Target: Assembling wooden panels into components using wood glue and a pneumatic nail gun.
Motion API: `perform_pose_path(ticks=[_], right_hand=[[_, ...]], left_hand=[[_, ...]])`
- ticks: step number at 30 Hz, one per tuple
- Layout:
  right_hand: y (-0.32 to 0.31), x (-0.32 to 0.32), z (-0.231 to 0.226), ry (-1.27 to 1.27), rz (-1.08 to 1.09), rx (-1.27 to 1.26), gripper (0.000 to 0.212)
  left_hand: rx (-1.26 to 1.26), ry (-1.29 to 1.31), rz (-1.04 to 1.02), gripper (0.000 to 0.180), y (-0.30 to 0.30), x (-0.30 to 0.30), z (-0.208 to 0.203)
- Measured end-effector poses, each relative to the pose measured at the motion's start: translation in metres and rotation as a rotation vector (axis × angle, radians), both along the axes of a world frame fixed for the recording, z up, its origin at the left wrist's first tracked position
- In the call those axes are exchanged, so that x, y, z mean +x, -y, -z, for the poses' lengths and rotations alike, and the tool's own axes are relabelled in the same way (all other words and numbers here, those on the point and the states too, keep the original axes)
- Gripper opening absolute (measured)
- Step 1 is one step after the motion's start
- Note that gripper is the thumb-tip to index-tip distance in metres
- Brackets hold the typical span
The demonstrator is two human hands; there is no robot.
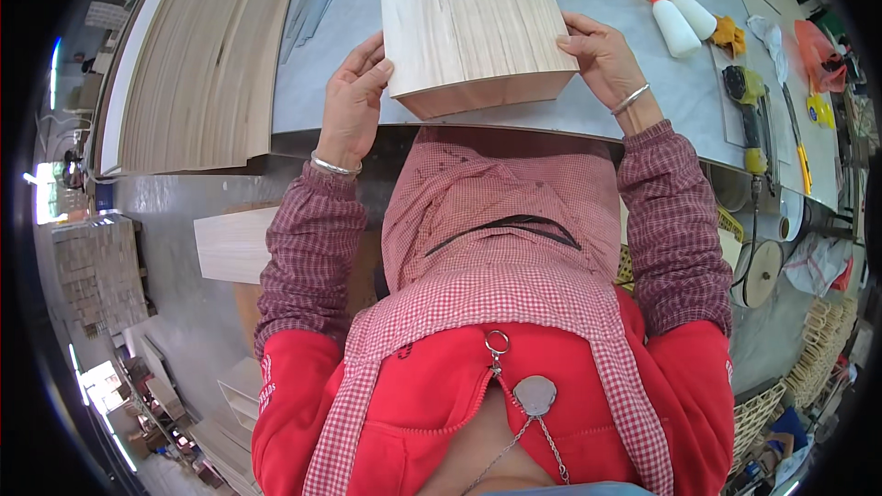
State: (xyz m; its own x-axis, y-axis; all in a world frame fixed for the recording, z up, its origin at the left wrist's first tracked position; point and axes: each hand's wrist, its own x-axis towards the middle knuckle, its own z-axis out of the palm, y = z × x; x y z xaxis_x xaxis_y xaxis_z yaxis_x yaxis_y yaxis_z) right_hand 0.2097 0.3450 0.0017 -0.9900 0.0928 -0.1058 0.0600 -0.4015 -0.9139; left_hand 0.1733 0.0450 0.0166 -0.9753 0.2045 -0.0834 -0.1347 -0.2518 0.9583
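Observation:
A pale wooden box (473, 23) with striped grain lies on the grey table top at the front edge, its near end face turned toward me. My left hand (354, 96) is closed on its near left corner, thumb on top and fingers along the side. At the near right corner my right hand (602, 60) holds it the same way, with the thumb on the upper face. Whether the box is hollow or has an opening cannot be seen from here.
A tall stack of thin wooden boards (202, 64) stands left, beside thin metal strips (317, 9). On the right are white squeeze bottles (675, 29), one red-tipped, an orange cloth (729, 35), a yellow-green nail gun (753, 115) with its hose and a yellow-handled tool (804, 165).

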Motion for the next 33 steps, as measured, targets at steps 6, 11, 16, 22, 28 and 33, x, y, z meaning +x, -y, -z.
perform_pose_path(ticks=[6,11,16,22,28,33], right_hand=[[-0.001,-0.003,0.004,0.008,0.002,-0.001,0.042],[-0.001,-0.003,0.003,0.0,0.001,0.032,0.041],[0.002,0.002,0.003,0.012,0.011,0.132,0.045],[0.002,0.042,0.015,-0.105,0.201,0.387,0.034],[0.02,0.058,0.026,-0.29,0.404,0.797,0.02],[0.026,0.056,0.025,-0.346,0.509,0.908,0.015]], left_hand=[[-0.002,-0.001,0.001,0.045,0.0,-0.001,0.005],[-0.005,0.0,-0.001,0.045,0.001,-0.002,0.009],[-0.033,-0.064,-0.001,0.045,0.004,0.001,0.014],[-0.229,-0.334,-0.056,0.042,0.015,0.022,0.026],[-0.506,-0.72,-0.071,0.035,0.017,0.027,0.041],[-0.554,-0.834,-0.153,0.028,0.011,0.024,0.042]])
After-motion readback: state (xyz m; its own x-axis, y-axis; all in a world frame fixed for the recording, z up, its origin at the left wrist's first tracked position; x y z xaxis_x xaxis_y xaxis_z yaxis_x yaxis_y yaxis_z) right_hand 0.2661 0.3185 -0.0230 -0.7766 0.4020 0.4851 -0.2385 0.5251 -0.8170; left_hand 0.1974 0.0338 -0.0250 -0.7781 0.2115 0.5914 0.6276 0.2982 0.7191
